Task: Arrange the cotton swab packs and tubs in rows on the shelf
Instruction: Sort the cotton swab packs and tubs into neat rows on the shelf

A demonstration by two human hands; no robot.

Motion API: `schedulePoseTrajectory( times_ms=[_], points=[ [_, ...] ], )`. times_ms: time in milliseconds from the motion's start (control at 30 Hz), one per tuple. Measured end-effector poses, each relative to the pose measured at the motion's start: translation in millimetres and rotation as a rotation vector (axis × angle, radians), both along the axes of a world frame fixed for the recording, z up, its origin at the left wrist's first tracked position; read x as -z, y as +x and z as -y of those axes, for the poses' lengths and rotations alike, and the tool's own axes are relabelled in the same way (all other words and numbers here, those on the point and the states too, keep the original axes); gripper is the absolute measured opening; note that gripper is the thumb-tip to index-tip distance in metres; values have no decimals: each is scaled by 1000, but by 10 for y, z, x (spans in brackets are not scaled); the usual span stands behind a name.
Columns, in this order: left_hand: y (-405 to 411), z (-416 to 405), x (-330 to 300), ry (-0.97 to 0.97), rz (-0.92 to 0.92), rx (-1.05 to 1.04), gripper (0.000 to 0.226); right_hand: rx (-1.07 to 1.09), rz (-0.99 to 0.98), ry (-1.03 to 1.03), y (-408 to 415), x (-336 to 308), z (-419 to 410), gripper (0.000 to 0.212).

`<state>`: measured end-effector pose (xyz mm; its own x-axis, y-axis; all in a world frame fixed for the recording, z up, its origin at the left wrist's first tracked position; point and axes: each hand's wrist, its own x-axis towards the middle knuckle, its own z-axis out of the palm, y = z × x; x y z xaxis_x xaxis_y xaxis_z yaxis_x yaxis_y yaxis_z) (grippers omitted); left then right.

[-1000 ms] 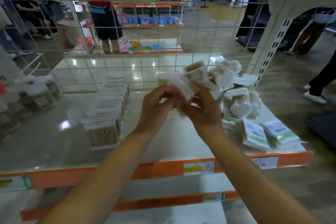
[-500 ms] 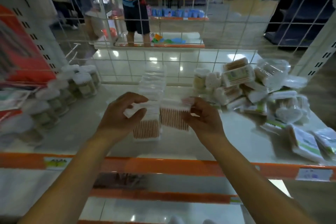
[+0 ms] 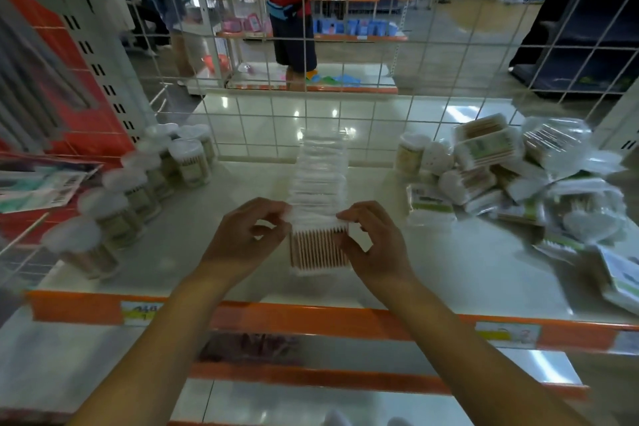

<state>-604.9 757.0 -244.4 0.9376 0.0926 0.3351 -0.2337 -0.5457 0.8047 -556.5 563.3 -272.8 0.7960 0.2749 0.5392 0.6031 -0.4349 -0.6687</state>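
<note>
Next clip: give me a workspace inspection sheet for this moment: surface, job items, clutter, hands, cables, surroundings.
Surface: pale glossy shelf with an orange front edge.
Job's things: row of clear swab packs down the middle; lidded tubs in rows at left.
Clutter: unsorted heap of packs and tubs at right.
Hands: left hand and right hand hold the front pack by its sides.
Cables: nothing seen.
Surroundings: wire grid back; other shelving and people beyond.
</note>
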Motion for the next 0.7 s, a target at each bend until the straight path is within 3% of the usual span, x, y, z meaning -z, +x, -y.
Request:
schedulePoseTrajectory(
  times_ms=[333,500,567,700],
  points=[
    [57,-3,56,-57,42,-19,23,-1,44,-87,0,28,-8,28],
    [62,-7,119,-34,44,8,32,-9,220,-157,1,32,-38,30],
    [46,-14,130,-70,65,29,33,-19,206,-164,-2,33,-40,27],
    [33,-4,127,-119,64,53,15,-70,109,-178,-32,22,-46,34]
  ],
)
